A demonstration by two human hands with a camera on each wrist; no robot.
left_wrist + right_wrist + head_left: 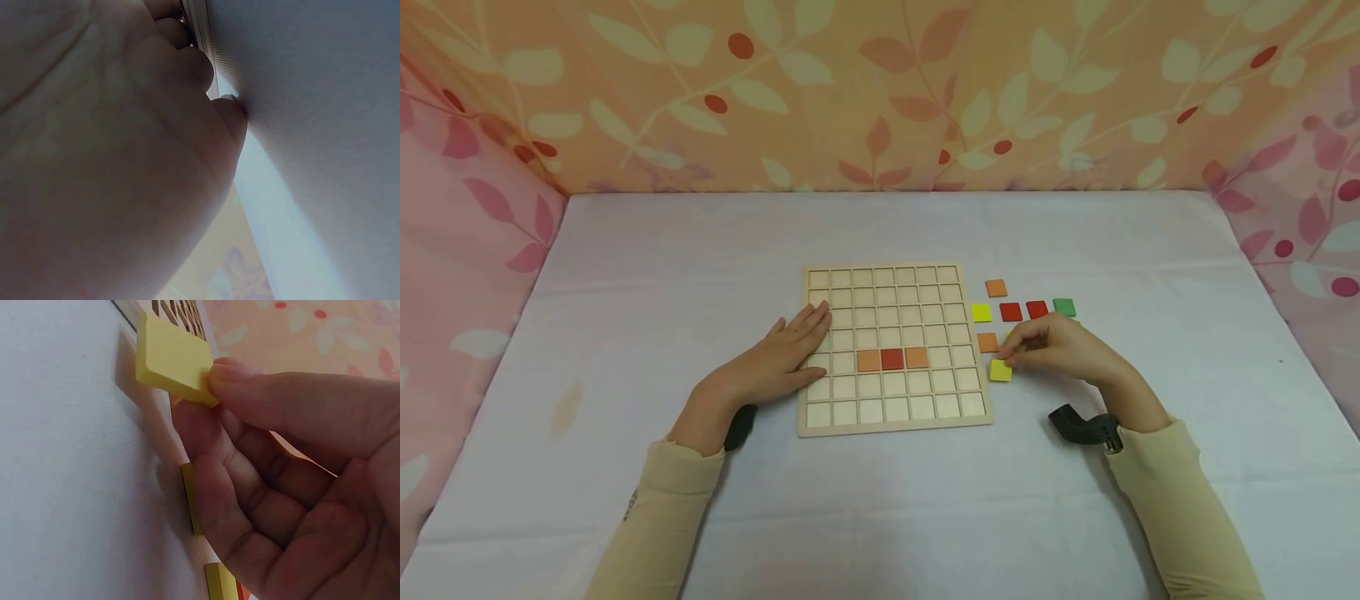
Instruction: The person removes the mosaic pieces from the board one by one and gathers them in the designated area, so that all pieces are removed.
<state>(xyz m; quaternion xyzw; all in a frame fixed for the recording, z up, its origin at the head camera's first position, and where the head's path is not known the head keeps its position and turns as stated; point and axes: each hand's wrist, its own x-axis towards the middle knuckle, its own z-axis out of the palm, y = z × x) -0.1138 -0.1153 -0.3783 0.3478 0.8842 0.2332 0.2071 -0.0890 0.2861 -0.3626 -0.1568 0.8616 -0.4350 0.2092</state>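
A yellow square tile [172, 356] is pinched between thumb and fingers of my right hand [1060, 346]; in the right wrist view it is raised off the white cloth. In the head view the same yellow tile [1001, 371] is just beyond the right edge of the wooden grid board [895, 429]. My left hand [782, 354] lies with its fingers extended over the board's left edge. Within one row of the grid sit an orange tile [868, 360], a red tile [892, 359] and another orange tile [917, 357], side by side.
Right of the board lie loose tiles: an orange one [996, 288], a yellow one [981, 312], red ones [1011, 312], a green one [1064, 307] and another orange one [987, 342]. Some are partly hidden by my right hand. Patterned fabric [880, 100] walls the white table [865, 508].
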